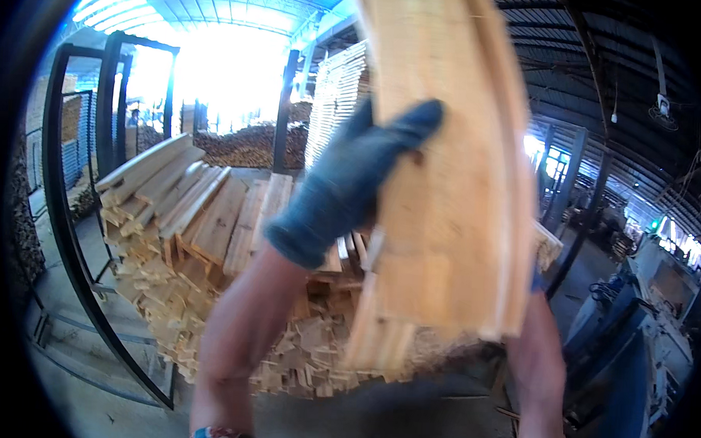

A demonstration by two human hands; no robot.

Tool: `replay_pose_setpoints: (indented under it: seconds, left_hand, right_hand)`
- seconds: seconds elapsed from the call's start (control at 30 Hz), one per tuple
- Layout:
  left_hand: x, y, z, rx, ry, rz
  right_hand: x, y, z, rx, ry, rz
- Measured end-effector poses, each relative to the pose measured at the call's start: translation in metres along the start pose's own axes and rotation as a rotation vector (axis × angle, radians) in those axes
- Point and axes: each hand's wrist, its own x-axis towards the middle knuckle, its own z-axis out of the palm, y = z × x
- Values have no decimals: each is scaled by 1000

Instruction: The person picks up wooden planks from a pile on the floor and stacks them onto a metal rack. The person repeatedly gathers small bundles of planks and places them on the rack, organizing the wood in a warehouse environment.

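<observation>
A bundle of pale wooden boards (443,214) is held up close in front of me, nearly upright and blurred by motion. On its left edge my left hand (344,176), in a blue-grey work glove, grips it with the thumb across the front face; the other fingers are mostly hidden. Behind the bundle's right edge, only a sliver of blue glove shows of my right hand (537,278); its fingers are out of sight. Below and behind stands a large stack of wooden boards (219,222), with many cut ends facing me.
A dark metal frame (77,209) rises left of the stack. Further back are a tall pile of stacked boards (335,103) and a dark post (285,112). Blue-grey machinery (632,345) stands on the right. Wood scraps lie on the floor near it.
</observation>
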Motion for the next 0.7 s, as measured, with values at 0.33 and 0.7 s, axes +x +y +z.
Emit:
replay_pose_setpoints:
  seconds: [0.33,0.7]
  left_hand:
    - [48,-187,-178,936,317,-332]
    - [33,-214,-188,1325,77,-119]
  right_hand:
    - [102,119,-30,-534,-228,-235]
    - [-32,139,-96,-488,-228,-2]
